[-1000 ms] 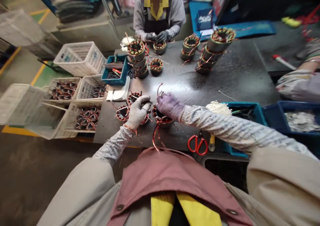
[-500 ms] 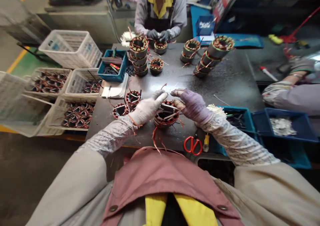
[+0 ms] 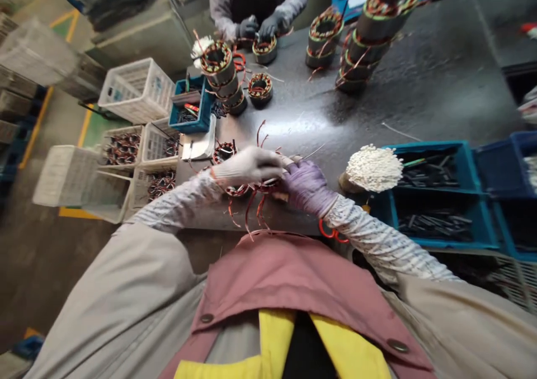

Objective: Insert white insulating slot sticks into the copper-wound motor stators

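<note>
Leaning over the near edge of the dark, glossy worktable [image 3: 377, 105], the person has both gloved hands on one round motor stator wound with copper wire [image 3: 251, 189]. The white-gloved left hand [image 3: 247, 165] lies over its top, fingers stretched flat and close together, pressing down. The purple-gloved right hand [image 3: 306, 188] curls against its right side, fingers bent around the rim; whether they pinch a wire I cannot tell. Loose red-brown leads [image 3: 251, 214] dangle from under the hands toward the table edge.

To my eye, steady downward pressure from the left hand matters most, so the ring doesn't turn while the right works the windings, and the leads should stay untangled.

Just right sits a bundle of white sleeves [image 3: 373, 167] beside a blue plastic tray [image 3: 436, 228]. Across the table, a co-worker's dark gloves [image 3: 258, 28] handle another stator.
</note>
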Demonstrator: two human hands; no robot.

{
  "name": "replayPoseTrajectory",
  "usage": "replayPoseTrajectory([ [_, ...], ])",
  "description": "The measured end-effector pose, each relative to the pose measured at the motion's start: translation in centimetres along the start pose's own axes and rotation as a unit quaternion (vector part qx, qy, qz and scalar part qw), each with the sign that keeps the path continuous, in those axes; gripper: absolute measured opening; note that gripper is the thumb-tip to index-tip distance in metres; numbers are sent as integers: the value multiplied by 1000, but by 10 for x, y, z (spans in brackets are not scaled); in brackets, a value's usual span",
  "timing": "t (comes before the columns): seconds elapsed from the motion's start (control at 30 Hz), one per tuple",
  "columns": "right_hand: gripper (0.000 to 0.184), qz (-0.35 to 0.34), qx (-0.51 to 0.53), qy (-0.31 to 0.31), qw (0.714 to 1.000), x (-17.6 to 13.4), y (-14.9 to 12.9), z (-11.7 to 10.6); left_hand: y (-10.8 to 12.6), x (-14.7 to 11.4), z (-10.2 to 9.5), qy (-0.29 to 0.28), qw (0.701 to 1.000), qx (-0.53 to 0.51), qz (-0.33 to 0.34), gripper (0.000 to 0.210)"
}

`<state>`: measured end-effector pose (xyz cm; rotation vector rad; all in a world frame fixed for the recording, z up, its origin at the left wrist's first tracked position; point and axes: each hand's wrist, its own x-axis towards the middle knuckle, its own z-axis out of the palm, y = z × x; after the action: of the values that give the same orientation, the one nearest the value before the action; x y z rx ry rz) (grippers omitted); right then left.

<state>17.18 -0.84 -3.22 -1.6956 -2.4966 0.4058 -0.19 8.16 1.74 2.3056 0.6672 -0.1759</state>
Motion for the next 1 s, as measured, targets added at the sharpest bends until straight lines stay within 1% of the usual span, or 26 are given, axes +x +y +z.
replayPoseTrajectory([
  [0.03,67,-9,2,11,1000,-1,0,1,-2,-5,1,3,1000,10,-7,27],
  [0.1,67,-26,5,25,999,-3,1,3,-5,-13,3,-9,998,50,-29,32],
  [0.17,66,-31,8,39,999,-4,2,5,-7,-16,6,-29,995,85,-48,39],
  [0.2,66,-36,11,46,998,-5,2,6,-7,-16,7,-28,994,88,-54,41],
  [0.27,66,-43,18,64,997,-6,2,9,-7,-15,7,5,996,58,-69,39],
  [0.37,63,-47,30,80,995,-7,2,11,-7,-15,0,100,987,-15,-123,34],
  [0.4,62,-47,34,85,995,-7,3,12,-7,-17,-3,117,983,-24,-136,33],
  [0.43,62,-49,38,90,994,-6,3,13,-7,-19,-5,115,984,-21,-135,33],
  [0.47,62,-51,42,94,993,-6,3,14,-6,-22,-5,93,988,-8,-123,33],
  [0.57,62,-55,53,101,992,-5,3,16,-3,-27,0,6,995,63,-77,38],
  [0.63,62,-57,59,101,992,-5,3,17,-3,-26,5,-13,993,98,-67,42],
  [0.7,62,-56,62,99,992,-5,2,16,-4,-22,7,-23,993,99,-66,43],
  [0.73,62,-56,63,99,992,-5,2,16,-4,-20,7,-23,993,89,-73,42],
  [0.8,61,-57,63,100,991,-6,3,16,-6,-15,6,-9,991,63,-114,41],
  [0.9,61,-65,63,106,990,-6,3,16,-8,-14,6,49,980,22,-189,41],
  [0.93,61,-68,63,107,990,-6,4,16,-9,-16,6,65,978,7,-197,41],
  [1.0,61,-71,64,106,990,-6,4,17,-10,-21,4,75,982,-2,-173,42],
])
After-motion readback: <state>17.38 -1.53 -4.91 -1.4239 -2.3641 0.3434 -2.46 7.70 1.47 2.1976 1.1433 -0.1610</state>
